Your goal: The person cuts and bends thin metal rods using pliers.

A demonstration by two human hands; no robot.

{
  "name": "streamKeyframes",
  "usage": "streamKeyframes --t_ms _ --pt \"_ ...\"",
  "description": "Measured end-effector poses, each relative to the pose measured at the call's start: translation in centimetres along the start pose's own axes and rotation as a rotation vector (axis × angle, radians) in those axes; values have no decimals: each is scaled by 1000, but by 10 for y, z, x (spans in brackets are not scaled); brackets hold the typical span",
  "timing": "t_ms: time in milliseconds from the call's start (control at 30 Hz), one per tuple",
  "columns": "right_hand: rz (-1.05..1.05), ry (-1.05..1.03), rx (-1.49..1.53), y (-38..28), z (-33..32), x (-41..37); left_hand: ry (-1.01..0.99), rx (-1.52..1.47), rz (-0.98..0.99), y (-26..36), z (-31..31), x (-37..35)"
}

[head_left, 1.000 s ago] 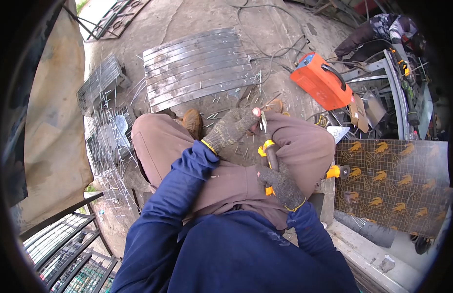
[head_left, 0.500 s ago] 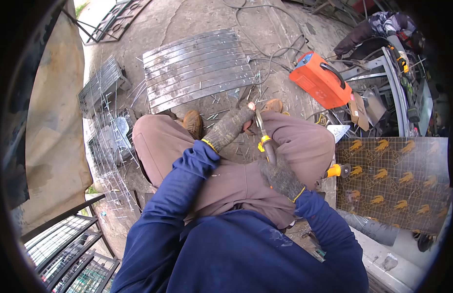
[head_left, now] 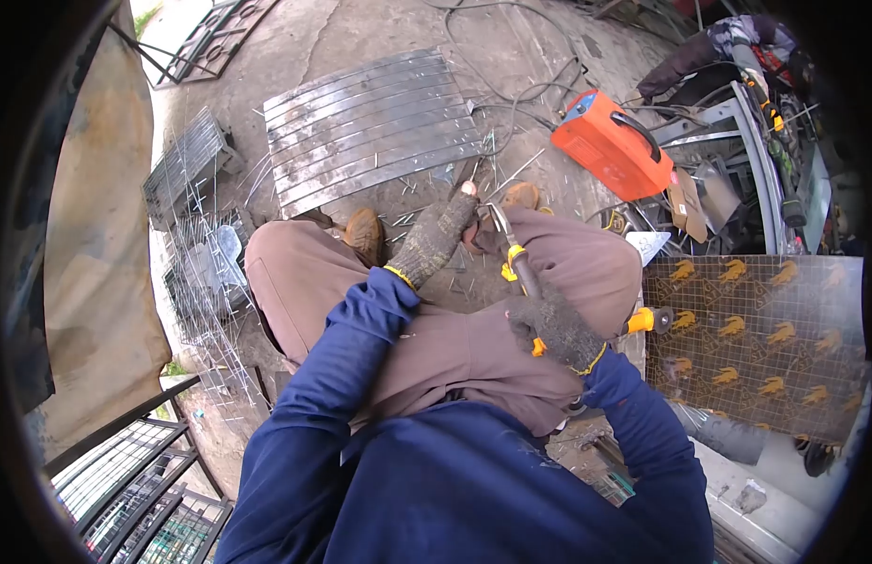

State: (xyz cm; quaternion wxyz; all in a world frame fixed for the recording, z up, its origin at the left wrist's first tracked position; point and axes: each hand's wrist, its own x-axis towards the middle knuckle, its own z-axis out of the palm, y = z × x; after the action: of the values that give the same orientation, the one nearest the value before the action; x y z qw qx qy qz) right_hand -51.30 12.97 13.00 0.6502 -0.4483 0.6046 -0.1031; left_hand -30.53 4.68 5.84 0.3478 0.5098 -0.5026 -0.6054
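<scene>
My left hand (head_left: 436, 237), in a grey knit glove with a bare fingertip showing, reaches between my knees. Its fingers are closed, and what they hold, if anything, is too small to make out. My right hand (head_left: 560, 331), also gloved, is wrapped round the handle of a welding torch (head_left: 524, 270) with yellow parts and a bent metal neck. The neck points up and left, its tip just right of my left fingertips. Beyond my hands, a slatted metal panel (head_left: 370, 127) lies on the ground, with short thin metal rods scattered near it.
An orange welding machine (head_left: 610, 146) with cables stands at the upper right. A yellow-and-black angle grinder (head_left: 648, 321) sits by my right knee, next to a patterned board (head_left: 751, 348). Wire mesh (head_left: 205, 273) is on the left. Metal frames and a hanging sheet line the edges.
The torch and my right hand have shifted slightly right and down, and the torch tip has come away from my left fingertips. My left hand has moved slightly left and up.
</scene>
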Motion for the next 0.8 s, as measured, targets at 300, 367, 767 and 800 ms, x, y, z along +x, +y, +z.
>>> streamKeyframes --t_ms 300,367,767,800 --pt "-389 -181 333 52 48 -6 63 10 79 -13 -5 -5" --pt "74 -497 1162 28 54 -7 44 0 70 -15 -3 -4" --pt "-624 -66 43 23 61 -12 139 -334 -71 -7 -15 9" --pt "-621 -60 42 10 57 -18 135 -315 -20 -10 -13 11"
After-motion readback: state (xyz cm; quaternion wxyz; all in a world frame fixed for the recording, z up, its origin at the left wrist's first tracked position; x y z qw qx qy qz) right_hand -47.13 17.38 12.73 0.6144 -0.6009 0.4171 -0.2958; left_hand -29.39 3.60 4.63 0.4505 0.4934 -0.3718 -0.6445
